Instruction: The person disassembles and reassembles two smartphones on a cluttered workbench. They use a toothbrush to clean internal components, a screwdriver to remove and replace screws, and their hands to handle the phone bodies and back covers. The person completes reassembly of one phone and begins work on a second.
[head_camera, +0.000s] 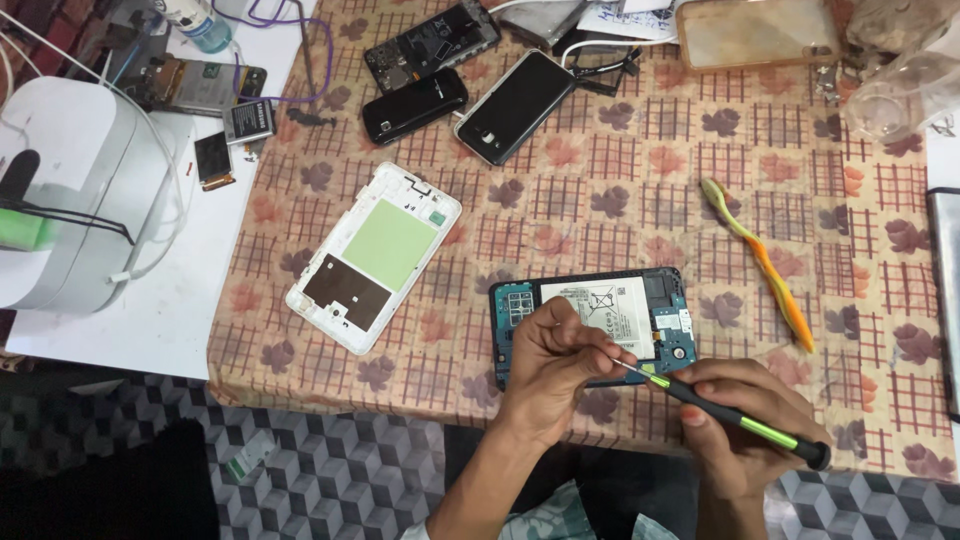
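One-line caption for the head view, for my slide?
Left hand steadies an opened phone while right hand angles a green-black screwdriver at it.

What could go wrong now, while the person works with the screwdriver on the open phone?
1. The screwdriver tip is close to the battery in the open phone; a slip may scratch it.
2. The phone lies near the table edge, so a push from the left hand may drop it.
3. Any screw taken out could get lost on the patterned cloth.
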